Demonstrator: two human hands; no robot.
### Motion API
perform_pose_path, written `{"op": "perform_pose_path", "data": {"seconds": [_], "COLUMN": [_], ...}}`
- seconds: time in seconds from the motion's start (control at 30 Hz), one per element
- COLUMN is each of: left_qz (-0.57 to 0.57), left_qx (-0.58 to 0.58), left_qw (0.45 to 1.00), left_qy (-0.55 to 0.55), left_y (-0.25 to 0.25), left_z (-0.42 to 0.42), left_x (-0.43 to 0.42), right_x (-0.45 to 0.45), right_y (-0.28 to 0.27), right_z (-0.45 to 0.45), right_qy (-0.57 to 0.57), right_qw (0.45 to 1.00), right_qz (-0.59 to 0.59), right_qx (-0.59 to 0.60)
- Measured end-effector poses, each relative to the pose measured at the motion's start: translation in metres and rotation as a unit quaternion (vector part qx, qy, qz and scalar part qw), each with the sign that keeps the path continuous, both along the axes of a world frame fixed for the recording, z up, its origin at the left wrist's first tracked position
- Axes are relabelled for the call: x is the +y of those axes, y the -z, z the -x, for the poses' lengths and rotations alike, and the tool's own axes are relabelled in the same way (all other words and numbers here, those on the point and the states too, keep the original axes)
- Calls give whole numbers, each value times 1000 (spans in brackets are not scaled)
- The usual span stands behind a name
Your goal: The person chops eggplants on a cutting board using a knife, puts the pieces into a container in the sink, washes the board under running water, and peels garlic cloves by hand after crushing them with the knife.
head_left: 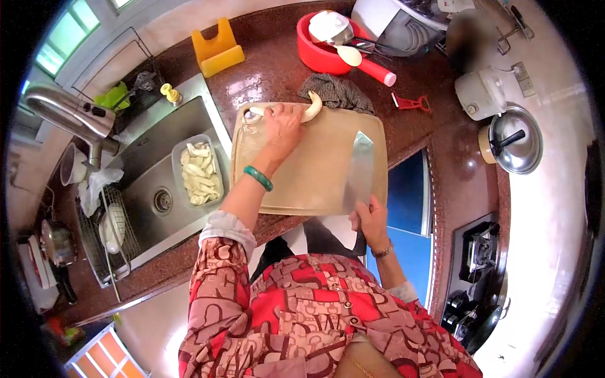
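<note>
On the upper part of the tan cutting board (283, 176) lies a long, curved, pale peeled vegetable (312, 108); its exact kind is unclear. My left hand (283, 129) is closed over its middle, holding it against the board. A broad-bladed kitchen knife (360, 164) is in my right hand (372, 220), at the board's lower right. Its blade points away from me, and my fingers wrap round the handle, which they mostly hide. Left of the board, a clear plastic container (220, 183) in the sink holds many pale cut pieces (199, 173).
The steel sink (135, 157) with its faucet (94, 120) is at left. Behind the board are a grey cloth (337, 91), a yellow rack (216, 50) and a red basin (309, 53) with utensils. A red peeler (411, 103) lies farther right, a gas stove (480, 252) at lower right.
</note>
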State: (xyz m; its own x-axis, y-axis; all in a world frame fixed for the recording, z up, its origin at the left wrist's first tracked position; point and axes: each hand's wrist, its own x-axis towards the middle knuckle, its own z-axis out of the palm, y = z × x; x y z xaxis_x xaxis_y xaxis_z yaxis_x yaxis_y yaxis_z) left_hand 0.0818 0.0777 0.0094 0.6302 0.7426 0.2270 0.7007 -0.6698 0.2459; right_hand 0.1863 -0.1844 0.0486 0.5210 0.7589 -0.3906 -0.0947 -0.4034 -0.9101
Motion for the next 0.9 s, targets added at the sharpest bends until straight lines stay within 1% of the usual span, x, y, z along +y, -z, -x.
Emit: {"op": "perform_pose_path", "data": {"seconds": [0.03,0.07,0.17,0.2,0.23,0.27,0.3,0.33,0.37,0.4,0.43,0.47,0.53,0.57,0.6,0.63,0.67,0.7,0.73,0.77,0.8,0.83,0.87,0.9], "left_qz": [-50,-52,-16,161,331,435,491,537,537,546,553,555,556,557,557,578,596,597,558,514,516,374,220,105], "left_qx": [-30,-24,-34,-153,-263,-382,-467,-546,-542,-589,-633,-632,-641,-631,-631,-579,-524,-525,-460,-388,-388,-331,-262,-308], "left_qw": [998,998,999,973,898,806,723,628,630,579,525,523,479,487,484,515,543,541,616,684,683,796,882,911], "left_qy": [-10,-12,11,-54,-121,-124,-132,-138,-146,-140,-133,-138,-226,-233,-240,-257,-272,-276,-312,-342,-343,-340,-325,-255], "left_y": [9,13,-3,-21,-29,-23,-28,-33,-29,-22,-15,-8,5,10,11,11,10,6,1,-4,-10,-17,-19,-17], "left_z": [-1,0,11,17,23,32,36,42,46,48,50,50,48,49,53,60,66,70,72,73,71,68,65,60], "left_x": [4,8,9,7,6,11,6,-3,-10,-17,-24,-32,-46,-50,-52,-53,-53,-53,-52,-50,-52,-55,-58,-63], "right_x": [3,8,24,30,37,43,50,56,63,68,74,78,83,86,89,90,91,92,94,96,98,100,101,102], "right_y": [2,5,13,15,10,8,7,7,5,-1,-7,-9,-3,-5,-6,-4,-3,-2,-1,-1,-2,-4,-7,-9], "right_z": [-4,-10,-25,-29,-33,-36,-39,-41,-43,-43,-43,-45,-49,-51,-53,-55,-59,-63,-66,-70,-73,-76,-77,-79], "right_qy": [-1,-7,-15,-18,-27,-29,-41,-52,-55,-56,-69,-83,-88,-120,-152,-156,-207,-257,-259,-298,-334,-335,-349,-363], "right_qw": [1000,1000,999,999,999,999,999,998,998,998,997,996,996,992,987,987,969,941,941,912,877,877,867,856], "right_qz": [3,-2,-16,-25,-16,-13,-20,-26,-34,-30,-25,-21,-10,-4,2,7,-11,-29,-27,-34,-42,-40,-11,19], "right_qx": [3,14,34,35,33,41,27,14,18,25,-1,-29,-17,-34,-51,-48,-134,-218,-216,-281,-344,-343,-356,-368]}}
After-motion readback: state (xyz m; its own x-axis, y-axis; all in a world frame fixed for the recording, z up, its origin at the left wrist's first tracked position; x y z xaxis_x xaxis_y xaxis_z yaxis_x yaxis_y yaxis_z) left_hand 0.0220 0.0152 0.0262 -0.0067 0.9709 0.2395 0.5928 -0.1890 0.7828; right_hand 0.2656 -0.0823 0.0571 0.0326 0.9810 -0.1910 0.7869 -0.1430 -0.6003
